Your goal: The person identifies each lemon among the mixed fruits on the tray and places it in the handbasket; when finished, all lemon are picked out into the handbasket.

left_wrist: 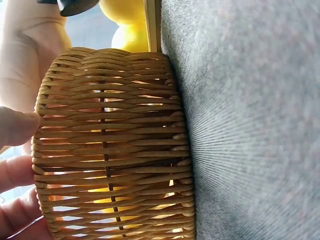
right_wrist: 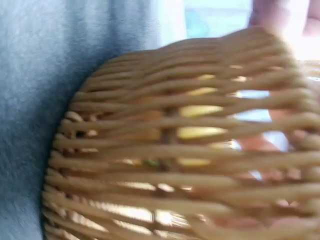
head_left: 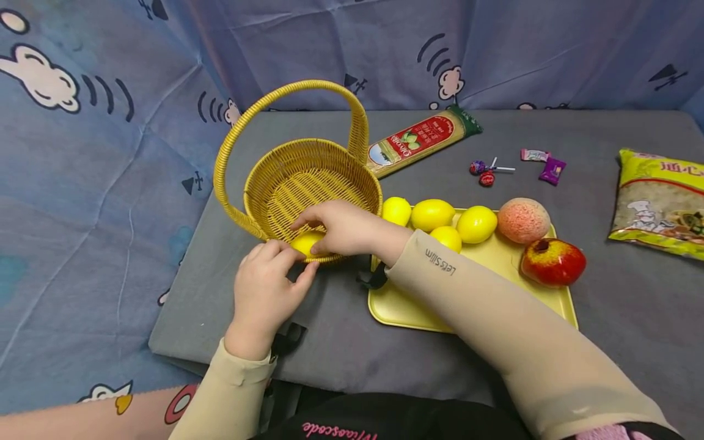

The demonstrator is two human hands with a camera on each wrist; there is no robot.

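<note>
A yellow wicker basket (head_left: 313, 146) with a tall arched handle stands on the left of the table. Inside its near rim is a lemon (head_left: 307, 242), pinched by my right hand (head_left: 346, 229) reaching in from the right. My left hand (head_left: 266, 287) grips the near rim, its fingertips beside that lemon. Seen from the left wrist, fingers (left_wrist: 17, 172) reach over the rim of the woven wall (left_wrist: 110, 150). The right wrist view is mostly filled by the blurred basket side (right_wrist: 175, 150), with yellow showing through its gaps.
Right of the basket, a yellow tray (head_left: 407, 311) carries several lemons (head_left: 432, 215), a peach (head_left: 522, 220) and a red pomegranate-like fruit (head_left: 552, 263). Behind lie a pasta pack (head_left: 420, 142), lollipops (head_left: 486, 177) and wrapped candies (head_left: 552, 170). A yellow-edged food bag (head_left: 660, 205) lies far right.
</note>
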